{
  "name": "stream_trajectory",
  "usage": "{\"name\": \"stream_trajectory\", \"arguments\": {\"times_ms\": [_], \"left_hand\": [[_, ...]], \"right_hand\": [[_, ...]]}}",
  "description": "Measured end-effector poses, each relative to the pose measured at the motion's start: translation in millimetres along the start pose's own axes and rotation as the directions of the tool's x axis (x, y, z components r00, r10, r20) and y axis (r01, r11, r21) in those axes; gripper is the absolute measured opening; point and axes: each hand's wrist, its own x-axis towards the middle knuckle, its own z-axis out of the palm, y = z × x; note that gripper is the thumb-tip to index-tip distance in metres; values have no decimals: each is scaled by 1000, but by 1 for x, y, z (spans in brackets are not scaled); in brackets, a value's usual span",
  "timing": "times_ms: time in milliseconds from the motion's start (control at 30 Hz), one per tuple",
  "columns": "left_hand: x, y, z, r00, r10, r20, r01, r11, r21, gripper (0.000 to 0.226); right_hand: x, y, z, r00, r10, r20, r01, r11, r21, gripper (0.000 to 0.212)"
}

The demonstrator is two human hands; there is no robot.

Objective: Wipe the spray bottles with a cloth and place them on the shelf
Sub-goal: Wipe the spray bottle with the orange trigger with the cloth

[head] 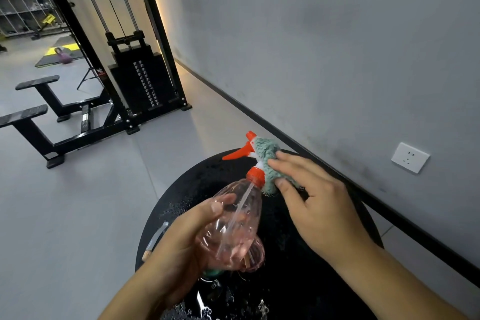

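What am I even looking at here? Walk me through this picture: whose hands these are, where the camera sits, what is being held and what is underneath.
There is no machine here. The single picture comes from a wide-angle camera worn on a person's head, looking forward and down, so both arms reach in from the bottom edge.

The left hand grips a clear pinkish spray bottle, tilted with its orange trigger head pointing up and away. The right hand pinches a green cloth in its fingers and presses it against the back of the trigger head, so the wiping is under way.

Below the hands is a round black table with water droplets on it. Something green shows just under the bottle; I cannot tell what it is.

Behind is a gym: a black weight machine, a grey wall with a white socket.
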Motion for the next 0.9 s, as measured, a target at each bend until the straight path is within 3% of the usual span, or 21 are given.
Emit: {"name": "stream_trajectory", "arguments": {"times_ms": [233,300,400,567,700,900], "left_hand": [[-1,1,7,999,32,-16,-31,996,83,41],[-1,1,5,999,34,-32,-32,997,76,41],[-2,2,4,999,18,-39,-15,996,86,58],[-2,2,2,998,1,-59,5,994,107,60],[-3,2,5,999,-17,-27,20,994,109,52],[-2,2,8,999,-37,-17,39,987,153,38]], "right_hand": [[-3,-3,9,991,-36,132,46,996,-74,41],[0,4,5,995,-1,104,12,994,-107,43],[4,6,2,998,53,47,-47,991,-122,40],[-1,0,4,986,26,163,-8,994,-108,39],[3,6,1,992,106,68,-96,986,-138,36],[2,6,-1,984,119,130,-102,986,-132,35]]}}
